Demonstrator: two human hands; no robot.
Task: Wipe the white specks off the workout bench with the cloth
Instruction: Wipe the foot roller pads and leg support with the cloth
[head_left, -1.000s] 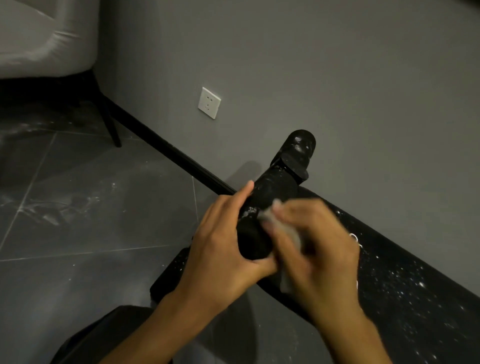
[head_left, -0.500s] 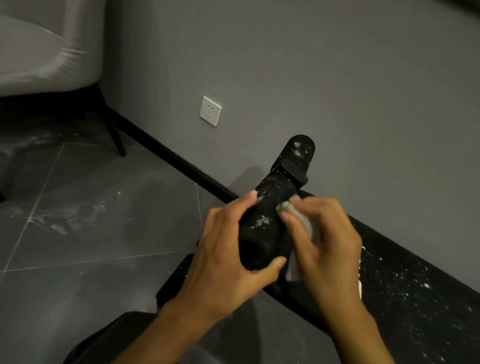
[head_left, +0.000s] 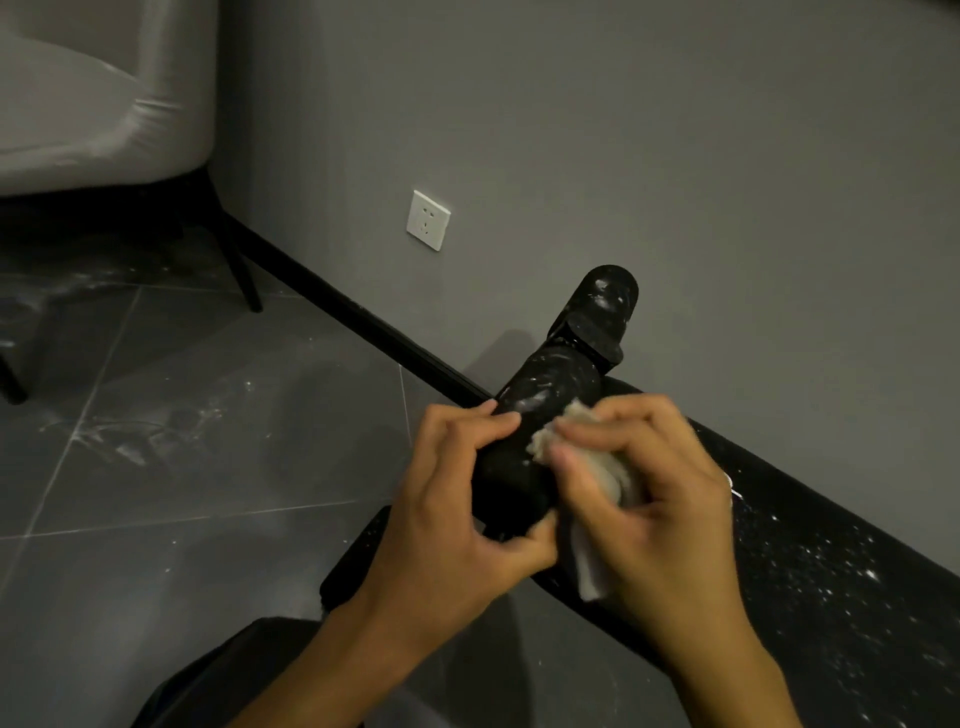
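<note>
Nearest to me, the left hand has its fingers and thumb curled round the black padded foam roller that rises from the end of the long black workout bench. I read that grip as bracing, so the roller does not turn or give under rubbing. Just beside it the right hand pinches a crumpled pale beige cloth, bunched at the fingertips and pressed to the roller's side, with a loose tail hanging below the palm; bunching it that way puts firm pressure on a small patch. I judge the wiping to be part-way along the roller: the stretch between the hands looks dark, while white smears show just above the cloth and on the glossy end cap. To the right the bench's flat pad is thick with white specks, so most of the job looks left to do. Further out lie dark grey floor tiles, dusted white in places, then the grey wall with a white socket plate, and a pale upholstered chair at far left
</note>
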